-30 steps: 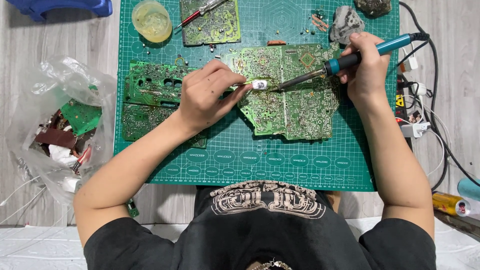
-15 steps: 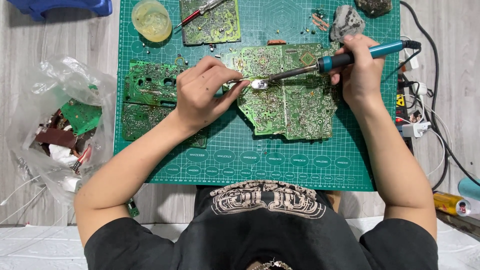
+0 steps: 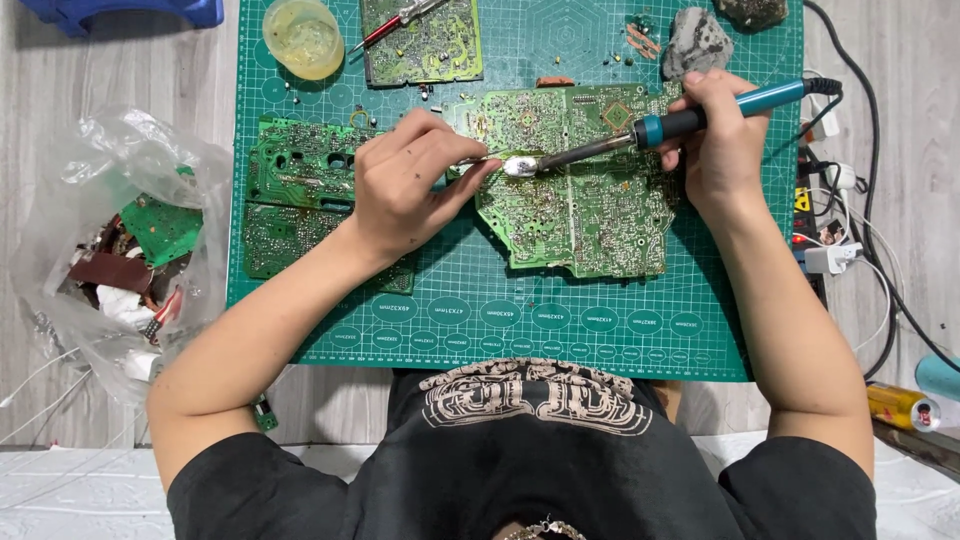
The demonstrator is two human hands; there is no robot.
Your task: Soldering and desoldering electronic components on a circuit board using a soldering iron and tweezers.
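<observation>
Head view: soldering iron (tip leftward) gripped in right hand.

A teal-handled soldering iron lies tilted, its tip on the large green circuit board, which lies flat on the cutting mat.

Bright, even overhead light; soft shadows under both forearms, mild glare on the plastic bag; sharp focus throughout.

A black T-shirt with short sleeves, a pale swirly print on the chest, and bare arms
</observation>
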